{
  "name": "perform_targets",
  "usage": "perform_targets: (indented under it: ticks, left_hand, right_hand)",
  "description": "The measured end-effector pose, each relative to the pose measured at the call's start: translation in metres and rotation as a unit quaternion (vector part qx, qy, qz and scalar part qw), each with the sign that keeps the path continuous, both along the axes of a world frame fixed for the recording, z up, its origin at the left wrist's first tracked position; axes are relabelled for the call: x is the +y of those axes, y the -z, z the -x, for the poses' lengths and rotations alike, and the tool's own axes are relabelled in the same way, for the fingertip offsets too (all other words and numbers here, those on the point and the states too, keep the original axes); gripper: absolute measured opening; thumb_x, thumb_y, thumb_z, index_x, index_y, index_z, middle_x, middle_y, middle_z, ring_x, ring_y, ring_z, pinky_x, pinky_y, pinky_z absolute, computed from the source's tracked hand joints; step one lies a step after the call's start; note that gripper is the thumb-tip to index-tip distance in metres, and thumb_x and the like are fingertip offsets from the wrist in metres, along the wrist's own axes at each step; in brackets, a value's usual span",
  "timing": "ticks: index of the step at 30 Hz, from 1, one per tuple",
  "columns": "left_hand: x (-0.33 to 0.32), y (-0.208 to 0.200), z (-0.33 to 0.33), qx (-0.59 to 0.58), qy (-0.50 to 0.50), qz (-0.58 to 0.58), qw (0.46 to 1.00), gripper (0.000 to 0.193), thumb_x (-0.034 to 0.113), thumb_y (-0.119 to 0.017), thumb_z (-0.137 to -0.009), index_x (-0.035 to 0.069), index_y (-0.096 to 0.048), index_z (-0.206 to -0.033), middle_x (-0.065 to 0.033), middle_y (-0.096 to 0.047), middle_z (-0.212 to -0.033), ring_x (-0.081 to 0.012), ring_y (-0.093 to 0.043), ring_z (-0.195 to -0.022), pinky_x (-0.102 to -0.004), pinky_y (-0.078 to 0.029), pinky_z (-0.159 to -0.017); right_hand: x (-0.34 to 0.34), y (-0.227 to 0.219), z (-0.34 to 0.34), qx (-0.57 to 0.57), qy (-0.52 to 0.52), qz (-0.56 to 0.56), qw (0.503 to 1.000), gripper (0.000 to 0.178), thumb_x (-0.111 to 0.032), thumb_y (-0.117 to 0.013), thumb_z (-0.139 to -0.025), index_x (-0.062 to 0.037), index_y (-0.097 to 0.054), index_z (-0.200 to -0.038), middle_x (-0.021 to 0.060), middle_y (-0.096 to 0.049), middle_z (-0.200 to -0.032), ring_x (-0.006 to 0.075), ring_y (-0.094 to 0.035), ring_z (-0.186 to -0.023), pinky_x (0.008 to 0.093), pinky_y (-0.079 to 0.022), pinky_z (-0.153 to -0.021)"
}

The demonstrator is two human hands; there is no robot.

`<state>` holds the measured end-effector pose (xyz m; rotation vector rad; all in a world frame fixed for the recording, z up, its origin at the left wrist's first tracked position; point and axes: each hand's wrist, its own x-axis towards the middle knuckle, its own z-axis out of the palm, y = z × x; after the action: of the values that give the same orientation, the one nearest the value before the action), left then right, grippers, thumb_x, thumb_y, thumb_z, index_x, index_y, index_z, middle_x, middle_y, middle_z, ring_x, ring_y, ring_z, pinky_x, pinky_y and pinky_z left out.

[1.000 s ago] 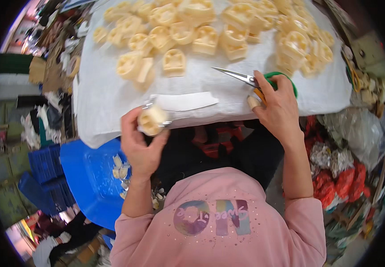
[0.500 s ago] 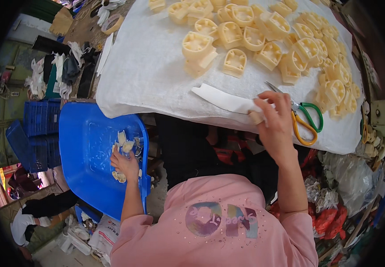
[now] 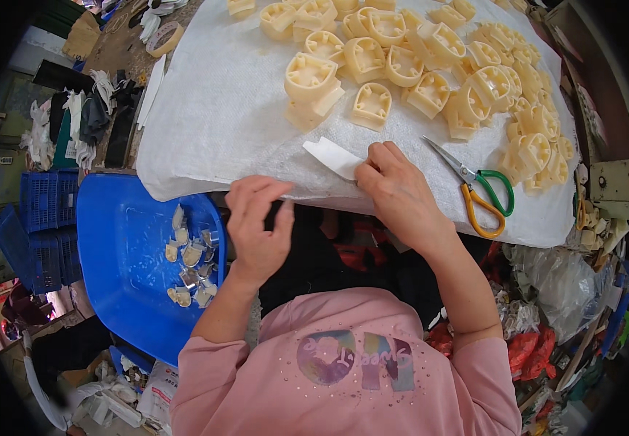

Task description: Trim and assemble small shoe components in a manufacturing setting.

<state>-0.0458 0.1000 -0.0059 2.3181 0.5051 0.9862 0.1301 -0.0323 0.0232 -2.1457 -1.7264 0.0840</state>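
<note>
My right hand (image 3: 400,195) is closed on a white curved strip (image 3: 331,158) that lies on the cloth at the table's near edge. The strip's pointed left part shows; the rest is hidden beneath the hand. My left hand (image 3: 258,227) hovers by the same edge, just right of the blue tub, fingers apart and nothing visible in them. Right of my right hand lie scissors (image 3: 467,176) with one green and one yellow handle, blades pointing up and left. Beyond the strip sits a cream arched plastic piece (image 3: 371,107).
Many similar cream pieces (image 3: 525,149) are heaped across the white cloth (image 3: 205,123). Below the table's left side, a blue tub (image 3: 115,283) holds several small cream and grey pieces (image 3: 192,254). Blue crates (image 3: 47,200) stand further left; clear plastic bags (image 3: 558,280) lie at the right.
My left hand has risen out of the blue tub to the table edge, leaving the small pieces inside. My right hand has shifted left and closed on the white strip.
</note>
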Motion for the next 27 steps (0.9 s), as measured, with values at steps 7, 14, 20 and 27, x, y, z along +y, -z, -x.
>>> perform_targets:
  ticks: [7,14,20,27]
  left_hand:
    - [-0.015,0.002,-0.024,-0.001,0.095,-0.014,0.995,0.023,-0.005,-0.066,-0.067,0.005,-0.063,-0.087,-0.0074,-0.058,-0.083,-0.0250,-0.055,-0.082,-0.0331,-0.039,-0.076]
    - [-0.026,0.008,-0.042,-0.028,0.165,-0.081,0.983,0.025,-0.002,-0.066,-0.065,0.003,-0.063,-0.089,-0.0084,-0.061,-0.090,-0.0272,-0.057,-0.089,-0.0368,-0.045,-0.080]
    - [-0.038,0.026,-0.053,0.006,0.146,-0.145,0.979,0.022,0.007,-0.062,-0.069,0.005,-0.062,-0.090,-0.0053,-0.059,-0.097,-0.0227,-0.055,-0.095,-0.0354,-0.043,-0.081]
    - [-0.037,0.016,-0.056,0.020,0.152,-0.104,0.983,0.022,0.002,-0.062,-0.069,0.004,-0.059,-0.090,-0.0077,-0.055,-0.095,-0.0256,-0.053,-0.091,-0.0359,-0.043,-0.079]
  right_hand:
    - [0.000,-0.002,0.000,0.010,-0.019,0.005,1.000,0.007,-0.005,-0.056,-0.070,0.0005,-0.054,-0.074,0.0124,-0.049,-0.084,0.0273,-0.052,-0.085,0.0357,-0.049,-0.069]
    - [0.002,0.004,-0.003,0.044,-0.036,-0.029,0.998,0.012,-0.003,-0.060,-0.069,-0.0006,-0.053,-0.079,0.0132,-0.047,-0.082,0.0301,-0.052,-0.081,0.0379,-0.047,-0.067]
    - [-0.017,0.016,-0.019,0.189,0.037,-0.149,0.970,0.014,0.002,-0.056,-0.078,-0.0015,-0.053,-0.091,0.0146,-0.055,-0.093,0.0320,-0.056,-0.084,0.0343,-0.046,-0.074]
    - [-0.080,0.001,-0.061,0.280,0.263,-0.407,0.829,0.009,-0.001,-0.052,-0.088,-0.0001,-0.053,-0.097,0.0086,-0.058,-0.100,0.0117,-0.056,-0.091,0.0252,-0.046,-0.081]
